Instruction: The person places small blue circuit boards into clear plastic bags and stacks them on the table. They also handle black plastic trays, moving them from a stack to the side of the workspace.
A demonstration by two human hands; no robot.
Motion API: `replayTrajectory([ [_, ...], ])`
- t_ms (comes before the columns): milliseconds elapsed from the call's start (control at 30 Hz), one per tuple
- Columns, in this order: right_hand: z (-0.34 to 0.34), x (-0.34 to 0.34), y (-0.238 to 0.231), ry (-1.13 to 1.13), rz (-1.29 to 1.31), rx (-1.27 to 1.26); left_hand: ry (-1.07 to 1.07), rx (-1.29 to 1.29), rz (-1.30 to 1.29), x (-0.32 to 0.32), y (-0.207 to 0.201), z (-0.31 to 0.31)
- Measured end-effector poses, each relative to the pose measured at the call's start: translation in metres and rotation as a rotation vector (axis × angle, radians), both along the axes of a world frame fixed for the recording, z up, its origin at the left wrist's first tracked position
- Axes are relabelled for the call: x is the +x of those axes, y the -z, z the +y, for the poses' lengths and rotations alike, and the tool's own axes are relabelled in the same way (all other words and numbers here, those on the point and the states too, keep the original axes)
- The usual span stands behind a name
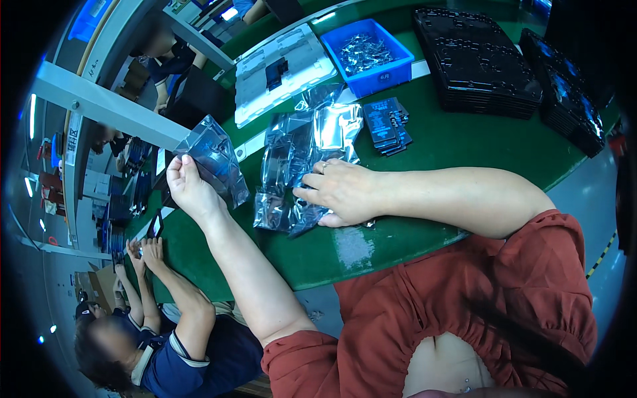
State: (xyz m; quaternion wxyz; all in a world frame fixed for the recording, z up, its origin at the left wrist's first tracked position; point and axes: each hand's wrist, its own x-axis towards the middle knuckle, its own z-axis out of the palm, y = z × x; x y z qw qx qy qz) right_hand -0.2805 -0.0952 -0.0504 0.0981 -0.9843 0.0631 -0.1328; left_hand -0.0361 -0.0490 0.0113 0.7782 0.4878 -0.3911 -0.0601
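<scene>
My left hand (pixel 191 188) pinches the edge of a clear plastic bag (pixel 216 159), raised over the bench's far left side. Something dark shows through the bag, too unclear to name. Palm down, my right hand (pixel 342 192) rests on a pile of shiny clear plastic bags (pixel 285 166) with dark flat pieces in them; its fingers are spread over the near right part of the pile. Just right of the pile lies a small stack of flat black rectangular packs (pixel 385 126), which look like phone batteries.
A blue bin (pixel 371 63) of small shiny metal pieces stands behind. Left of it, a pale tray (pixel 285 86) carries a dark part. Stacked black trays (pixel 474 63) occupy the right of the green bench (pixel 464 146). A metal post (pixel 113 103) crosses the left. A co-worker (pixel 192 331) works at left.
</scene>
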Motion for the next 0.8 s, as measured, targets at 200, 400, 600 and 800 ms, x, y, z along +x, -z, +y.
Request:
replayTrajectory([
  [200, -0.007, -0.012, -0.001, -0.042, -0.340, 0.164, 0.101, -0.007, -0.172, -0.053, -0.028, 0.019],
  [400, -0.021, -0.051, -0.054, 0.193, -0.585, 0.227, 0.012, 0.084, -0.379, -0.103, -0.030, 0.024],
  [600, -0.015, -0.078, -0.073, 0.173, -0.682, 0.175, 0.166, 0.368, -0.844, -0.158, -0.022, 0.024],
  [800, -0.007, -0.087, -0.071, 0.185, -0.528, 0.301, 0.342, 0.494, -0.820, -0.166, -0.019, 0.029],
])
